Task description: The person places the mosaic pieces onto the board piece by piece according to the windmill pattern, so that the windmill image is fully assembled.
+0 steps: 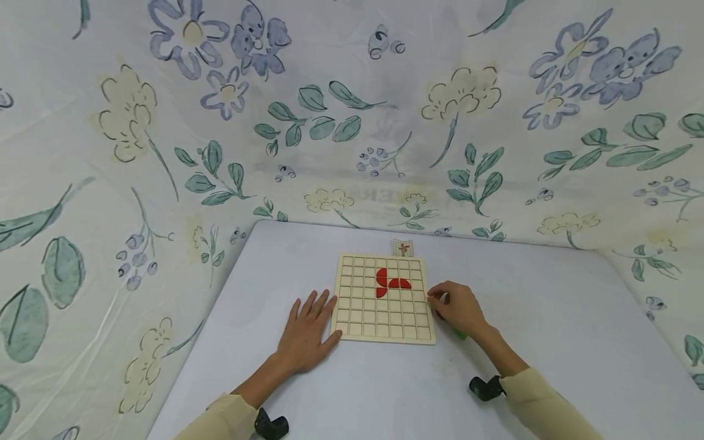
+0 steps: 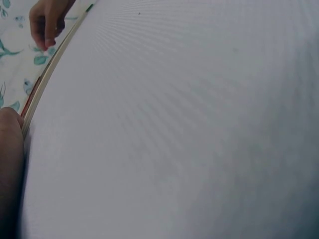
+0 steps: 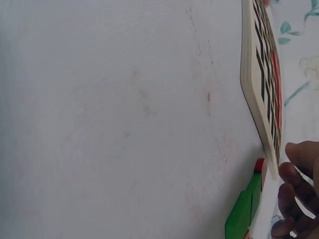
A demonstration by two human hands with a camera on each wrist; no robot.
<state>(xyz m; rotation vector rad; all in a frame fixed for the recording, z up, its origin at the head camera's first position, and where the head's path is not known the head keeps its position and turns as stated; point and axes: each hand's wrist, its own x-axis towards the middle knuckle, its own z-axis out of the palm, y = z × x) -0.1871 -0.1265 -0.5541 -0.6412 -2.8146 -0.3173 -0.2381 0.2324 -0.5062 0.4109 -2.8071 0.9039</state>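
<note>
The board (image 1: 385, 319), a pale square grid, lies flat on the white table (image 1: 539, 293), between the two hands. Red pieces (image 1: 382, 276) sit in its far half, some stacked along one column, others in a row just to their right. At the board's far edge is a small card (image 1: 403, 248) with a grid and a red pattern. The left hand (image 1: 309, 335) rests on the table with fingers spread, fingertips and thumb at the board's left edge. The right hand (image 1: 458, 307) is at the right edge, fingers bent; I cannot tell whether it holds anything. Beneath it, the right wrist view shows green pieces (image 3: 240, 216) and a red-ended one (image 3: 259, 165) near the board's corner. Both sleeves (image 1: 541, 400) are pale yellow, with a black camera (image 1: 486, 388) at each wrist. Flowered cloth (image 1: 330, 159) hangs behind.
</note>
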